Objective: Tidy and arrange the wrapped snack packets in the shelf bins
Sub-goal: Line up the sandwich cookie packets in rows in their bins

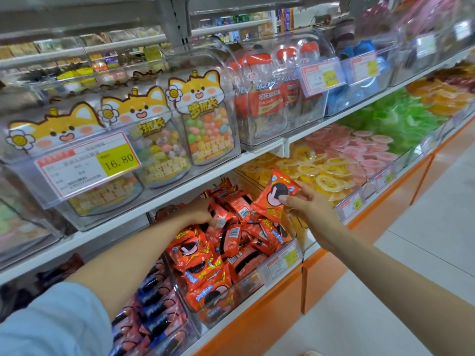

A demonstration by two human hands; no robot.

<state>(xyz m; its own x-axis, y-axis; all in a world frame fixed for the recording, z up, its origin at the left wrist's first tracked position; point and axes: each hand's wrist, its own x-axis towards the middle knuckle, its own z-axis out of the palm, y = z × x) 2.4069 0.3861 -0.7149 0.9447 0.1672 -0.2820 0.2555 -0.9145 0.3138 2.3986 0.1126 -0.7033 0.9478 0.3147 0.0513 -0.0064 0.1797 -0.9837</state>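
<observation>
The right hand (311,211) is pinching a red packet (279,195) by its lower corner, thumb on the printed face and the other fingers behind it. It is holding the packet upright above the bin (226,307). The left hand (203,213) is reaching into the rear of the same bin. Its fingers are curling down round a back packet (221,219) that is lying on top of the pile (205,258).

The step in hand looks like seating the lifted packet among the others. The pile is lying just below and in front of both sets of fingertips, with packets facing every way and some showing barcodes. The row nearest the price tag (281,262), below the right fingertips, is looking loosest.

- Turning the pinched packet so the cookie face is looking outward, like the front ones, would be best.
- Lowering it into a gap just under the right fingers is likely better than dropping it on the heap.
- The left fingers could be pressing the rear packets back to open that gap.
- A light pinch matters, since the wrapper is probably holding a brittle biscuit.

Beyond the right fingertips, the jelly cups (323,173) are sitting close by. The packet should be kept on the near side of that divider.
</observation>
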